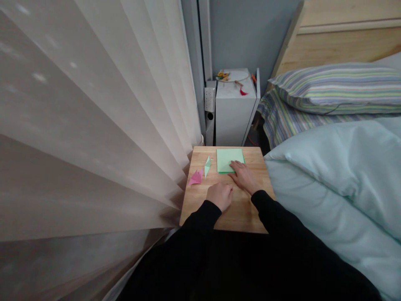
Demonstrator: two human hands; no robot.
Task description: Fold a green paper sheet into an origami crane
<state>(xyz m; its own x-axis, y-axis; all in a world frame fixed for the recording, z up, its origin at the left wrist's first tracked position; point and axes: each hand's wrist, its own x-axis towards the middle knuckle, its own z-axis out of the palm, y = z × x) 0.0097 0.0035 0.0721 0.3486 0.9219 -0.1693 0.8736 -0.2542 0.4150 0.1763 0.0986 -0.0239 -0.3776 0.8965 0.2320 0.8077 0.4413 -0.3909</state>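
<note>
My right hand (244, 176) lies with its fingers stretched out, the fingertips on the lower right corner of a stack of light green square paper (228, 159). A darker green edge shows under the top sheet. My left hand (220, 195) rests closed like a fist on the wooden table, below the paper, and nothing shows in it. A small folded light green paper piece (207, 167) stands left of the stack. Beside it, near the table's left edge, is a folded pink paper piece (196, 177).
The small wooden table (200, 213) stands between a pale pleated curtain (125, 125) and a bed with a light blue quilt (328, 175). Behind it is a white cabinet (233, 119) with small ornaments on top. A striped pillow (341, 88) lies by the wooden headboard.
</note>
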